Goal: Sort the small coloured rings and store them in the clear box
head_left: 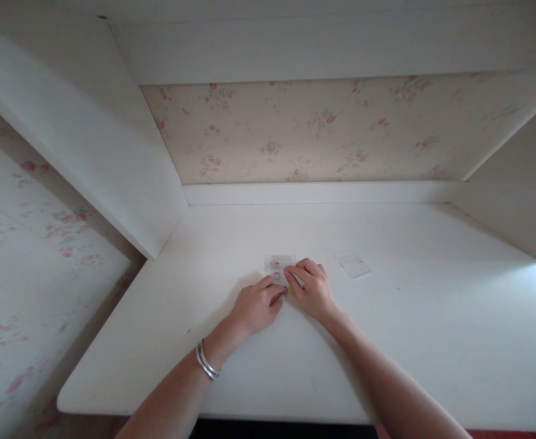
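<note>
A small clear plastic packet (278, 264) with something pale inside lies on the white desk top (249, 378). My left hand (255, 306), a silver bangle on its wrist, is curled with thumb and forefinger pinched at the packet's near edge. My right hand (312, 288) is also bent, its fingertips pressed on the packet's right side. Both hands meet at the packet. What the packet holds is too small to make out.
A second flat clear piece (352, 264) lies on the desk to the right of my hands. White side panels (89, 140) and a flowered back wall (322, 131) enclose the desk. The desk's front edge runs below my forearms.
</note>
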